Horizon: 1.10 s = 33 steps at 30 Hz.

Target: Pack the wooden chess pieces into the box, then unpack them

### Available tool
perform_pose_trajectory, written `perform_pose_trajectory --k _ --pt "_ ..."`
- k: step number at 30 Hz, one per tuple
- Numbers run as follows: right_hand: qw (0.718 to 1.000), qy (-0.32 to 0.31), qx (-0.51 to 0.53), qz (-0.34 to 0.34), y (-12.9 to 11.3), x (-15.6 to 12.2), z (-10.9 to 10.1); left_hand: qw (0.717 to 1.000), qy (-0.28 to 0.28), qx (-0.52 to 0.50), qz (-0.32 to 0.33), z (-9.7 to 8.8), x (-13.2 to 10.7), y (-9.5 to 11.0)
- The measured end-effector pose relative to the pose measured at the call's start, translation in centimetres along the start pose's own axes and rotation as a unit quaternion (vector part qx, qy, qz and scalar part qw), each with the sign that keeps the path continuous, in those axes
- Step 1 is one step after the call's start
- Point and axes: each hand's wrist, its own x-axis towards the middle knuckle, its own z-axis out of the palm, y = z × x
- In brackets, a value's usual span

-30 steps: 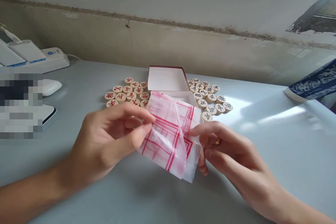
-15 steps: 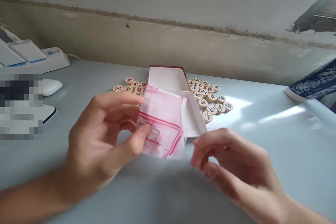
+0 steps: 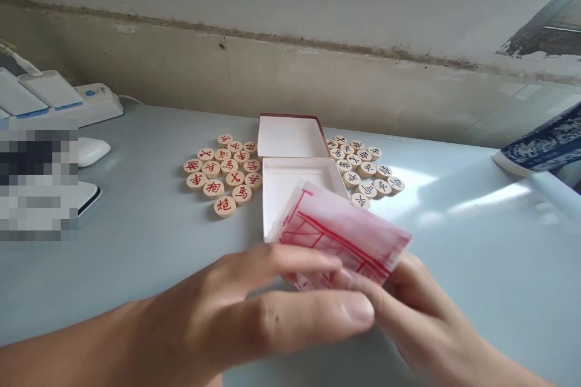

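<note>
My left hand and my right hand are together low in the middle, both closed on a folded clear plastic sheet with red grid lines. The sheet tilts up over the near corner of an open white box tray. A second white tray with a dark red rim lies just behind it. Wooden discs with red characters sit in a group left of the trays. Discs with dark characters lie to the right.
A white mouse, a white power strip with chargers and a blurred device sit at the left of the grey table. A blue patterned cloth lies at the right edge. A wall runs along the back.
The sheet has been folded smaller and moved right and down, in front of the near tray. My right hand has taken hold of it again, and my left hand has swung across toward it.
</note>
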Motion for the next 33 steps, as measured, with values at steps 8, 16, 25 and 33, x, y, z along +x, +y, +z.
perform_pose_trajectory --k 8,16,25,33 --pt "0.993 0.032 -0.114 -0.002 0.3 1.2 -1.0 0.933 0.137 -0.144 -0.301 -0.3 0.1 -2.1" --pt "0.986 0.011 -0.161 -0.04 0.2 0.7 -0.9 0.899 -0.039 -0.227 -0.371 -0.3 0.9 -1.7" --pt "0.962 0.065 -0.221 -0.149 0.2 0.7 -1.2 0.907 -0.007 -0.23 -0.354 -0.7 1.0 -1.6" --pt "0.978 0.043 -0.147 -0.141 0.6 0.7 -1.1 0.943 -0.029 -0.114 -0.313 -0.6 0.5 -1.7"
